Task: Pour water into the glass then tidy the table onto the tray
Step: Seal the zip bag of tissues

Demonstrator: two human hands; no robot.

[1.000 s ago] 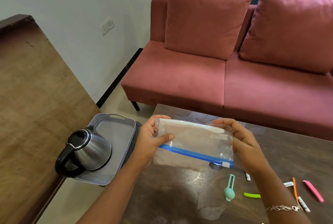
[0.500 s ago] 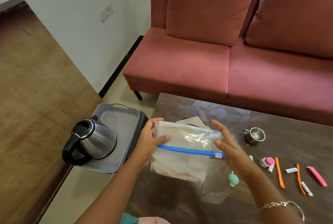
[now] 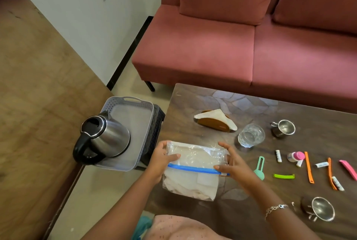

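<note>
Grips a clear zip bag (image 3: 195,166) with both hands, left hand (image 3: 161,159) pinching its left edge, right hand (image 3: 234,164) its blue-zipper end, over the table (image 3: 212,100); kettle (image 3: 108,139) on tray (image 3: 135,108).

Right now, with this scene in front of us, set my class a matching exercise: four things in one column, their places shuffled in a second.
Things
1. kettle
2. zip bag
3. glass
4. pink clip

Places
a. at the right edge of the table
b. on the grey tray
c. held between the left hand and the right hand
d. beside the napkin holder

Pairs: 1-b; 2-c; 3-d; 4-a
</note>
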